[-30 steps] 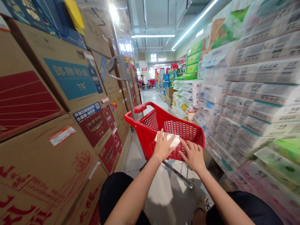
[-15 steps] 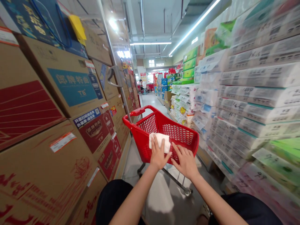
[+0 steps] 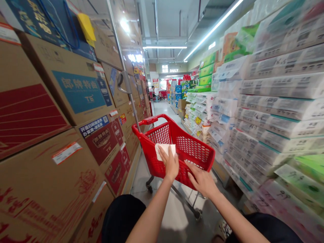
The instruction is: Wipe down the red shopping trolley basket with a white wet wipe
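Note:
A red plastic shopping cart point(image 3: 188, 143) with perforated basket walls stands before me, turned at an angle. My left hand point(image 3: 171, 165) presses a white cloth or tissue point(image 3: 160, 148) against the near side of the basket, its fingers stretched along it. Just to the right, my right hand point(image 3: 202, 180) lies at the basket's near rim with fingers extended and apart. The exact contact under its fingertips is hard to see. Below the basket, the metal frame and caster wheels point(image 3: 197, 213) rest on the floor.
Stacked cardboard cartons point(image 3: 73, 91) line the left, beside an upright metal pole point(image 3: 126, 81) with a handle. Wrapped packs point(image 3: 275, 104) are piled on the right. Between them the aisle floor point(image 3: 162, 108) runs back to a seated person point(image 3: 155, 92). My knees frame the cart.
My left hand has slid the white cloth leftward along the basket side. My right hand has moved slightly right and down. The lower frame and wheels have shifted a little toward me.

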The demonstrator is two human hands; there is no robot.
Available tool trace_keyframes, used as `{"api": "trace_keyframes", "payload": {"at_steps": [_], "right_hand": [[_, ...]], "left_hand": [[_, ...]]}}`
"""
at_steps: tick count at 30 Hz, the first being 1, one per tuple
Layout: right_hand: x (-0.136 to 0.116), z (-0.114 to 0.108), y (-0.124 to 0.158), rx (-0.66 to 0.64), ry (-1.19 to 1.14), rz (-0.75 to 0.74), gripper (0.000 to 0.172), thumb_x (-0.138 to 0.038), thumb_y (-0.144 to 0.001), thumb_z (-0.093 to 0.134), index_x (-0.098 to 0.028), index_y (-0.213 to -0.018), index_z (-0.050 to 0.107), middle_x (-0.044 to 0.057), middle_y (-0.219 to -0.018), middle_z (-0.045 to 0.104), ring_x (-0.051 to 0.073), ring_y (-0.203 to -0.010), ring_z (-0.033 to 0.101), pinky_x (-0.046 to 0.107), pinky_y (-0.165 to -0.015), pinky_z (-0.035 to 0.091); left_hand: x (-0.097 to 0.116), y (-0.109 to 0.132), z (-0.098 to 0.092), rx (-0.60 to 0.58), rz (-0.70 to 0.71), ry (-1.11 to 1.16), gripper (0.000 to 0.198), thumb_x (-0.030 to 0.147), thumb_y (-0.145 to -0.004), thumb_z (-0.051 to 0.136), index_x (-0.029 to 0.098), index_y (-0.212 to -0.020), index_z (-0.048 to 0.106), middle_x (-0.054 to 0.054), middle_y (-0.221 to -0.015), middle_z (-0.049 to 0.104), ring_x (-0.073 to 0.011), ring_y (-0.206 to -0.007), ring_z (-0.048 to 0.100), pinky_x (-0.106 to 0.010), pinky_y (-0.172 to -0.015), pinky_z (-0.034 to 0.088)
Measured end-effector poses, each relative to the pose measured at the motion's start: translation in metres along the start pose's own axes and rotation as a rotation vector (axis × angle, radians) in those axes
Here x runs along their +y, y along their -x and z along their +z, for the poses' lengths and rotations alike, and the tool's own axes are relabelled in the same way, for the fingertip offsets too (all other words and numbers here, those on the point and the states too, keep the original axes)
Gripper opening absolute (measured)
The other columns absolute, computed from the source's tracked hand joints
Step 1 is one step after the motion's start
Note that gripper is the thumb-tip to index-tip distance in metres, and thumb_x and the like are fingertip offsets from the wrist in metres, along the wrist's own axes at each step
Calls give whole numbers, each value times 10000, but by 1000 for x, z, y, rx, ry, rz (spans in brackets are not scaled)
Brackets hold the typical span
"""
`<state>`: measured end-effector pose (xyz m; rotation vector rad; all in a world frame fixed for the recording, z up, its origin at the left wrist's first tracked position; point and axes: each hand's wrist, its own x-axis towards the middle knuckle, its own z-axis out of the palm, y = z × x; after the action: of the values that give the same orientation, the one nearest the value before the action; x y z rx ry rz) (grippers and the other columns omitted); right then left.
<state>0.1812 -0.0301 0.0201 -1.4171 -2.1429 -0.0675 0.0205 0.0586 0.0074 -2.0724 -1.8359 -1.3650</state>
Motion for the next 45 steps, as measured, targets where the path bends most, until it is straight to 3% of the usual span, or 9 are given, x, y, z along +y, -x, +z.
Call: {"api": "trace_keyframes", "payload": {"at_steps": [6, 8, 13, 16, 24, 32, 35, 40, 45], "right_hand": [[-7, 10, 7, 50, -9, -20, 475, -258, -985, 415, -166, -1442, 505, 121, -1388, 640, 243, -1189, 664, 403, -989, 554], [-9, 12, 9, 72, -14, -26, 493, -223, -982, 392, -161, -1462, 481, 119, -1397, 634, 231, -1194, 660, 394, -1002, 545], [-19, 16, 5, 65, 10, -6, 516, -190, -976, 369, -150, -1482, 457, 122, -1383, 644, 219, -1071, 707, 380, -938, 573], [-29, 22, -1, 67, 15, -11, 533, -181, -961, 388, -128, -1488, 449, 145, -1380, 638, 231, -1054, 708, 396, -926, 580], [-32, 31, -1, 120, 29, -42, 490, -191, -958, 410, -98, -1431, 502, 169, -1354, 643, 241, -1111, 685, 370, -939, 569], [-25, 27, -2, 127, 52, -27, 546, -184, -954, 404, -142, -1496, 450, 129, -1391, 634, 234, -1095, 696, 376, -929, 577], [-24, 29, -3, 136, 52, -35, 555, -173, -947, 403, -137, -1499, 449, 135, -1367, 647, 242, -1100, 694, 393, -933, 577], [-18, 21, 0, 100, 34, -57, 562, -189, -963, 394, -167, -1525, 407, 118, -1392, 632, 217, -1093, 694, 355, -912, 570], [12, 1, 2, 57, 158, -101, 471, -333, -1004, 454, -168, -1440, 517, 108, -1208, 729, 223, -1055, 692, 384, -1002, 493]], "left_hand": [[15, 70, -2, -262, -67, 231, 663, 413, -1064, 358, 317, -1632, 30, -38, -1643, -334, -272, -1543, -160, -465, -1275, 135], [8, 57, -5, -285, -119, 307, 673, 467, -1051, 379, 334, -1629, 62, -4, -1616, -385, -283, -1523, -219, -471, -1276, 30], [-21, -25, -14, -189, -296, 354, 662, 532, -1047, 342, 276, -1623, 138, -13, -1612, -391, -278, -1499, -284, -456, -1262, -41], [-28, -39, -14, -173, -300, 365, 640, 521, -1051, 333, 261, -1615, 177, -17, -1615, -387, -281, -1517, -247, -445, -1269, -12], [-20, 54, -14, -252, 60, 289, 600, 428, -1077, 270, 311, -1635, 86, 28, -1678, -246, -234, -1558, -150, -443, -1289, 37], [-60, -39, -31, -251, 109, 71, 452, 365, -1068, 302, 329, -1477, 490, 44, -1717, 55, -271, -1578, -65, -532, -1283, 95], [-54, -20, -24, -213, 198, 48, 412, 343, -1059, 341, 286, -1403, 561, 21, -1718, 62, -292, -1577, -77, -552, -1279, 128], [-37, 29, -26, -261, 364, 21, 464, 344, -1062, 352, 283, -1515, 433, 3, -1705, 149, -284, -1582, -42, -549, -1279, 161], [-38, -2, -45, -352, 489, -72, 417, 402, -1054, 391, 340, -1446, 520, 36, -1653, 311, -294, -1577, 89, -584, -1282, 104]]}}
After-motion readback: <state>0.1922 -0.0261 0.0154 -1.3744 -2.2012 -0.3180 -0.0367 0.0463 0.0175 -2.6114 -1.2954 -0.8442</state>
